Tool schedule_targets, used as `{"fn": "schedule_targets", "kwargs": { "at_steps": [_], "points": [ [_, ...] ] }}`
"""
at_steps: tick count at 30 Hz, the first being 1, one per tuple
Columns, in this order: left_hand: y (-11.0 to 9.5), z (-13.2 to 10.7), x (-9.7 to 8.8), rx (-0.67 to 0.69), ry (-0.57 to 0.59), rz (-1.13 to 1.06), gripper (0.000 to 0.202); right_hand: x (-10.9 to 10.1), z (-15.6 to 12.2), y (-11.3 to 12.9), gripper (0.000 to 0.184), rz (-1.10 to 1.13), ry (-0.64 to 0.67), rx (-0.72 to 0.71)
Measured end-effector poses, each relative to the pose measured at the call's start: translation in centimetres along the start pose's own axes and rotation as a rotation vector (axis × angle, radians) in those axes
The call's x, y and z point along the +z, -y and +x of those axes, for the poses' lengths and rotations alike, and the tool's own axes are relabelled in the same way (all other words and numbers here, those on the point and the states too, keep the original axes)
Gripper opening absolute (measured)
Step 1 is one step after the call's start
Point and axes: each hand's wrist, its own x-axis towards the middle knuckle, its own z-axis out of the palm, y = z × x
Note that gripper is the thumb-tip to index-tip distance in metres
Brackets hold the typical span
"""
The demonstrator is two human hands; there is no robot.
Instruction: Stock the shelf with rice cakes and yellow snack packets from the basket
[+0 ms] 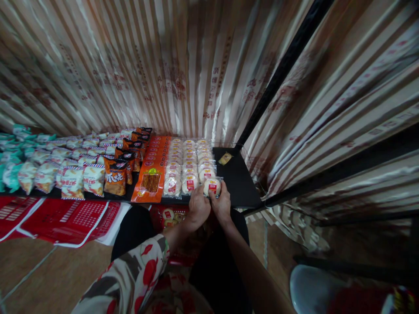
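A clear packet of round white rice crackers [212, 186] with a red label sits at the front of the right-hand row, by the shelf's front edge. My right hand [221, 204] grips its right side, thumb on the front. At the packet's lower left, my left hand [199, 206] is closed against it; its fingertips are partly hidden. Matching cracker packets [190, 184] stand behind and to the left in three rows. Beside them lie overlapping orange snack packs [149, 185] with brown sticks showing.
A black shelf [240, 185] carries the goods, with a small yellowish packet [225, 158] at its right. Orange-black bags [115, 176], white bags [72, 181] and green bags [12, 174] fill the left. Red baskets [65, 220] lie below. A black post [278, 74] rises before the curtain [183, 65].
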Motion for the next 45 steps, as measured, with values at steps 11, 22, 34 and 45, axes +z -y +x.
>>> {"fn": "schedule_targets", "kwargs": {
  "at_steps": [11,22,34,45],
  "points": [
    [-0.7,1.3,-0.7,-0.059,0.017,0.071,0.046,1.4,1.3,-0.6,0.065,-0.061,-0.039,-0.103],
    [0.1,0.8,-0.2,0.046,0.026,0.08,0.044,2.3,1.2,-1.8,0.056,-0.165,-0.037,-0.184],
    [0.6,0.4,0.5,0.149,0.092,0.085,0.036,2.8,0.8,-2.1,0.053,-0.277,-0.044,-0.24],
    [1.3,-1.0,0.2,0.207,0.098,0.104,0.045,1.9,0.0,-1.6,0.055,-0.18,-0.166,-0.259]
  ]
}}
